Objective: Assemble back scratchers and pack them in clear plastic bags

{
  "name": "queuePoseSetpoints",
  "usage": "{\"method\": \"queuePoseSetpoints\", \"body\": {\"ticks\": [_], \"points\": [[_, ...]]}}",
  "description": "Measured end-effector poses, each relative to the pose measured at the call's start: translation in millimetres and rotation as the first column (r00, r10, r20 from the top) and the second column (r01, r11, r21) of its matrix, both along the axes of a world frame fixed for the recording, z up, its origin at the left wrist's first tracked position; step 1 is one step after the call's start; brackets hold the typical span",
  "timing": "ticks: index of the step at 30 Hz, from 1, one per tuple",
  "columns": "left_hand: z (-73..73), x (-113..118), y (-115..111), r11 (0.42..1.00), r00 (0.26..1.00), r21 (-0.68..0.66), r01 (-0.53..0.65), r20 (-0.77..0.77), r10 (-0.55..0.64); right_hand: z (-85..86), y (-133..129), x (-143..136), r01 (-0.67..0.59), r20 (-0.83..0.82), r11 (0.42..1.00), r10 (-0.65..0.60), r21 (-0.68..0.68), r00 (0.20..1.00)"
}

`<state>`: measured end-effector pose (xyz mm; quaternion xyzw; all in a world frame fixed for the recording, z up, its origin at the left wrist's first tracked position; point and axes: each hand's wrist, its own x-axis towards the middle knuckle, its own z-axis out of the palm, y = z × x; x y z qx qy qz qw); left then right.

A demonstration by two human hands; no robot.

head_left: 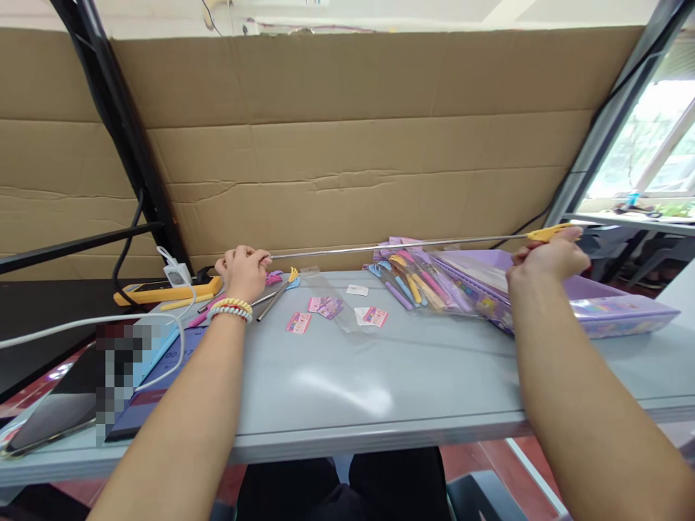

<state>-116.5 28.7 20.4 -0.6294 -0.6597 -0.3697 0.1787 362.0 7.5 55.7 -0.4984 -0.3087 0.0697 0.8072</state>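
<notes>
A thin metal rod (380, 248) with a yellow end is stretched nearly level across the back of the table. Its plain end is pinched in my left hand (242, 271), which wears beaded bracelets (232, 310). At the right, my right hand (548, 257) is closed around the yellow end (546, 233). Beneath the rod lie a clear bag of colourful sticks (428, 282) and an open purple box (624, 315). Several sticks with hand-shaped ends (278, 295) rest beside my left hand. Small pink cards (298, 323) and a clear wrapper (347, 318) lie mid-table.
At the left are a yellow power strip (163, 291), a white charger (177, 274) with its cable, a tablet (157, 398) and a dark phone (59, 405). Cardboard (347, 145) stands behind the grey table (380, 391), between a black post and a metal post.
</notes>
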Motion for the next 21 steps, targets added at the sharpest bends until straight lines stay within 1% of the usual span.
{"method": "queuePoseSetpoints", "body": {"ticks": [2,3,6,8,10,11,12,13,14,15,17,18,20,21], "points": [[-0.9,5,0,1.0,1.0,0.01,-0.004,0.02,0.004,-3.3,2,3,0.075,-0.202,0.995,-0.059,0.071,0.978],[-0.9,8,-1,1.0,1.0,0.009,-0.001,0.025,0.001,-4.5,2,2,0.104,-0.274,0.99,-0.075,0.093,0.959],[-0.4,9,-2,0.999,0.999,-0.032,0.031,0.022,-0.03,-5.3,0,-6,0.063,-0.283,0.992,-0.028,0.114,0.959],[0.4,3,-3,0.996,0.999,-0.073,0.046,0.021,-0.045,-3.2,-1,-14,0.013,-0.25,0.987,0.028,0.161,0.968],[2.6,0,-5,0.988,0.996,-0.128,0.088,-0.002,-0.089,-0.5,-2,-28,-0.078,-0.138,0.976,0.108,0.203,0.985],[4.3,2,-6,0.979,0.99,-0.157,0.131,-0.023,-0.136,0.3,-3,-39,-0.137,-0.064,0.969,0.154,0.207,0.986],[6.2,7,-9,0.965,0.979,-0.183,0.187,-0.049,-0.199,0.2,-4,-53,-0.232,0.027,0.956,0.231,0.178,0.973],[8.1,16,-13,0.946,0.959,-0.205,0.252,-0.076,-0.272,-1.1,-6,-71,-0.288,0.064,0.946,0.281,0.149,0.958],[9.9,28,-18,0.926,0.935,-0.209,0.315,-0.099,-0.341,-3.7,-9,-91,-0.371,0.12,0.923,0.359,0.097,0.925],[11.2,43,-23,0.921,0.921,-0.181,0.346,-0.121,-0.37,-7.6,-13,-113,-0.507,0.238,0.862,0.499,-0.033,0.833],[11.7,74,-36,0.919,0.907,-0.15,0.364,-0.165,-0.386,-17.8,-23,-156,-0.625,0.31,0.756,0.652,-0.195,0.692],[10.9,88,-43,0.916,0.899,-0.155,0.369,-0.191,-0.394,-23.1,-27,-173,-0.673,0.353,0.667,0.743,-0.319,0.569],[8.1,108,-52,0.909,0.89,-0.183,0.374,-0.206,-0.408,-31.8,-32,-196,-0.693,0.379,0.592,0.802,-0.411,0.461],[6.6,113,-55,0.901,0.883,-0.199,0.384,-0.206,-0.422,-34.7,-33,-200,-0.685,0.402,0.589,0.803,-0.429,0.439]]}}
